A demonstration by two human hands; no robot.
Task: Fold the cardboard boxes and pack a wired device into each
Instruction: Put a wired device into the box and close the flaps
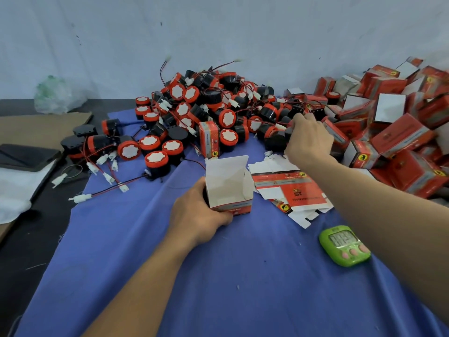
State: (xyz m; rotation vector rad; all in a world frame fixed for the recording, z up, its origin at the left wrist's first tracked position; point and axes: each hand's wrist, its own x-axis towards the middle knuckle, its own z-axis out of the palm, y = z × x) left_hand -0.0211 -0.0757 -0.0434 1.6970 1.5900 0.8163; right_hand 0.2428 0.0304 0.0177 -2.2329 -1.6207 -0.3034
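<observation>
— Box?
— Mid-frame, my left hand (201,215) grips the open white-and-red cardboard box (228,186).
— And the right hand (308,139)?
— Right of centre, on the heap of round black-and-red wired devices (218,110); grip unclear. Tangled, they could drag extras out.

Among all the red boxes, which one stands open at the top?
The box that the left hand grips: flaps up, white inside showing. The closed box stands among the devices; the blanks lie flat.
</observation>
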